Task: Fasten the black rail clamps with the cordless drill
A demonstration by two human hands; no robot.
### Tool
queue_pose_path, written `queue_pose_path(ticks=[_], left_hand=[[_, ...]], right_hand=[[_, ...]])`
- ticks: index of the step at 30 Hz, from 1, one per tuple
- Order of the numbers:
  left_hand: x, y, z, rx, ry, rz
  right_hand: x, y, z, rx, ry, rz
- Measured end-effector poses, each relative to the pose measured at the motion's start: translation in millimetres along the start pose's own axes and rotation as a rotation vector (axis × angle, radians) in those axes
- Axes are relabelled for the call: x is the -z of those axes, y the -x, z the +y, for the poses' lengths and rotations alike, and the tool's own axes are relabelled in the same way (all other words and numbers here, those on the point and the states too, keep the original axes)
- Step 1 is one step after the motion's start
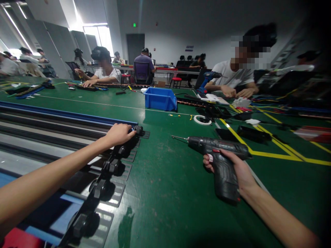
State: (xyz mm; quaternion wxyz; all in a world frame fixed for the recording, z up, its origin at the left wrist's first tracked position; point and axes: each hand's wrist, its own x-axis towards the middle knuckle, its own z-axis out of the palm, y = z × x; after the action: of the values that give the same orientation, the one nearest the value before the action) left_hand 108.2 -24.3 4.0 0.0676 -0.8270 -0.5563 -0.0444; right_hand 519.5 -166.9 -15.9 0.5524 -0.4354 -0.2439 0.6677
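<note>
My right hand is wrapped round the grip of a black cordless drill. The drill is level above the green table, its long thin bit pointing left. On the left, my left hand curls over the far end of a blue-edged rail, its thumb by a black hex-shaped knob; the fingertips are partly hidden. Several dark rails lie side by side in this assembly. Along their right ends runs a row of black knobs with slotted metal plates.
A blue plastic bin stands mid-table. Beyond the drill lie a white tape roll, dark parts and yellow floor-style tape lines. A blue drill stands near a co-worker across the table. Another person works at far left.
</note>
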Motion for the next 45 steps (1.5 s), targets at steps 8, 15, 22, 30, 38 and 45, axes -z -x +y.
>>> queue_pose_path(ticks=[8,15,22,30,38,45], left_hand=[[0.3,0.0,-0.1,0.0,0.007,-0.001],[-2.5,0.7,-1.2,0.002,0.018,0.022],[-1.6,3.1,0.0,0.05,0.044,0.058],[15.2,4.7,4.4,-0.164,0.258,0.322],[27.7,-3.5,61.4,-0.572,0.342,0.032],[-4.1,-51.8,143.4,-0.431,0.191,-0.016]], right_hand=[[2.3,-1.0,-2.8,-0.031,-0.021,-0.001],[-8.9,-15.3,-2.6,-0.118,-0.136,-0.106],[-42.3,-49.6,4.4,-0.172,-0.18,-0.193],[-55.1,-82.3,14.8,-0.174,-0.264,-0.226],[-48.4,-77.4,12.4,-0.164,-0.37,-0.207],[-49.9,-78.4,12.5,-0.15,-0.365,-0.22]])
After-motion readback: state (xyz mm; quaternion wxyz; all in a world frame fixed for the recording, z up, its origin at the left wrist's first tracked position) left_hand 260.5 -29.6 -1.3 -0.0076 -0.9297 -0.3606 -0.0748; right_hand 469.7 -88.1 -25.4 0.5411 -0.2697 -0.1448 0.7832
